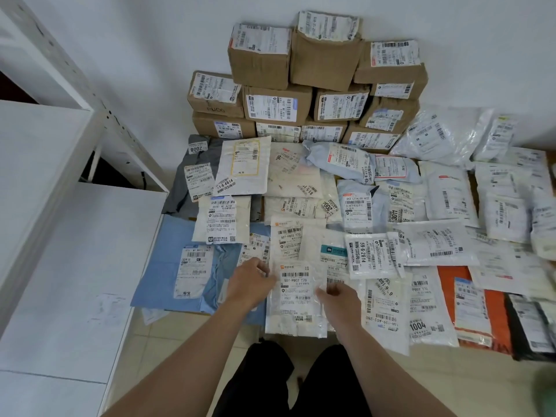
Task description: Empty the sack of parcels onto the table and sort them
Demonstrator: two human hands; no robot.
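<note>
A white plastic mailer (296, 299) with a label reading 507-P802 T70 lies at the near edge of a spread of parcels. My left hand (251, 282) holds its upper left edge between thumb and fingers. My right hand (338, 299) pinches its right edge with curled fingers. Several flat mailers surround it: a light blue one (168, 275) to the left, a grey one (180, 188) farther back, white ones (436, 242) to the right and an orange one (493, 314) at the near right. Brown cardboard boxes (276, 103) are stacked against the wall behind.
A white metal shelving unit (60, 224) stands close on the left, its upright post (99, 100) slanting toward the boxes. Pale floor tiles (436, 383) show below the parcels, and my dark-trousered legs (288, 383) are right under the hands. The white wall (150, 55) closes the back.
</note>
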